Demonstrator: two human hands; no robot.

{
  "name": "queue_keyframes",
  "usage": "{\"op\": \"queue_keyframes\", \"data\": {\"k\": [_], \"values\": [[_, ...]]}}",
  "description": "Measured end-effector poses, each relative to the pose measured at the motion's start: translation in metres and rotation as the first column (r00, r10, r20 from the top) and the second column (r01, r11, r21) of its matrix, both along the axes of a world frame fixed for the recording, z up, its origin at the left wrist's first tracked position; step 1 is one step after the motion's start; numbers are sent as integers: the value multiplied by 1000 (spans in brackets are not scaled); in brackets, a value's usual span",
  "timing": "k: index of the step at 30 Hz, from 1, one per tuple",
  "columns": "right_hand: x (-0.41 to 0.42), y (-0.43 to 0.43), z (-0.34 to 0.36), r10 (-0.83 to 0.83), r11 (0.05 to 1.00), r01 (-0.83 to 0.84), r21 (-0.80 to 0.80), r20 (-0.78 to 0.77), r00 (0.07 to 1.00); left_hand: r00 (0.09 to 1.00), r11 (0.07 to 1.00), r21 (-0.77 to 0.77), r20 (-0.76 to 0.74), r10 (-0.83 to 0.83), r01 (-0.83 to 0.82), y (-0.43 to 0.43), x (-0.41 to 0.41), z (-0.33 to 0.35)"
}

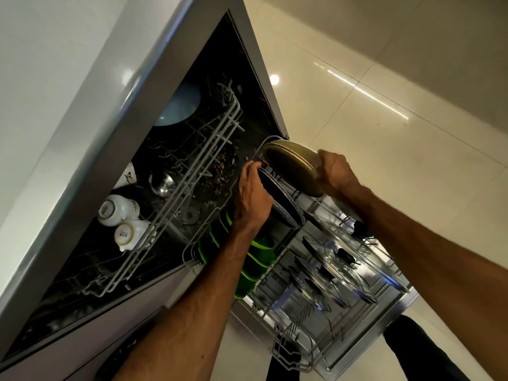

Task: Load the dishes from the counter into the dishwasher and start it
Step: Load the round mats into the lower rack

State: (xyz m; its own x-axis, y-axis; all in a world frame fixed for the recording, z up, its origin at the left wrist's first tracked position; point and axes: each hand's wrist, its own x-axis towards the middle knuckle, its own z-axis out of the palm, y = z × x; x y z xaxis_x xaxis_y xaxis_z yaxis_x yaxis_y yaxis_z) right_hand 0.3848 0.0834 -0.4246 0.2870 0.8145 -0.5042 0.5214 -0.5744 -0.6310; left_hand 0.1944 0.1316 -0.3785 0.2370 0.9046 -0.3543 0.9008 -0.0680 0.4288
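Two plates were being handled at once over the pulled-out lower rack (pixel 187 255). The right hand (pixel 336 171) had its fingers pinched on the far edge of a tan plate (pixel 291 163), held tilted at the back corner of the rack and touching the wire. It might've been two stacked, I couldn't tell. The left hand (pixel 253 193) had its fingers curled over the rim of a dark plate (pixel 286 213) standing on edge in the tines, just in front of the tan one.

Handling-wise, I'd guess both were stiff ceramic or stoneware: heavyish, chippy if knocked on the wire, and slick if wet. Gripping at the rim with the thumb on one face seemed right, so the bottom edge can drop into a slot.

Green bowls (pixel 255 259) and glass lids (pixel 338 268) filled the rest of that rack. For writing, one upturned white cup (pixel 129 235) in the upper rack (pixel 176 193) read "SISTA" on its base. The neighbouring cup's print was too small to read.
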Motion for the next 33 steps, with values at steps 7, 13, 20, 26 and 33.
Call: {"op": "queue_keyframes", "data": {"k": [7, 13, 20, 26, 33], "values": [[-53, -48, 46, -49, 923, 38, 382, 18, 999, 970, 965, -107, -68, 234, -240, -14, -25, -6], [-64, -37, 3, 193, 980, -195, 30, 58, 979, 871, 815, -328, -53, 489, -478, -21, -22, -48], [-63, -1, -6, 308, 950, -313, 13, 141, 941, 836, 787, -310, -47, 547, -533, -23, -31, -102], [-46, 17, 22, 273, 942, -292, 164, 126, 954, 819, 738, -418, -27, 573, -530, -22, -33, -44], [-32, 38, 49, 316, 916, -346, 203, 167, 934, 793, 707, -492, 53, 607, -508, -25, -36, -29]]}}
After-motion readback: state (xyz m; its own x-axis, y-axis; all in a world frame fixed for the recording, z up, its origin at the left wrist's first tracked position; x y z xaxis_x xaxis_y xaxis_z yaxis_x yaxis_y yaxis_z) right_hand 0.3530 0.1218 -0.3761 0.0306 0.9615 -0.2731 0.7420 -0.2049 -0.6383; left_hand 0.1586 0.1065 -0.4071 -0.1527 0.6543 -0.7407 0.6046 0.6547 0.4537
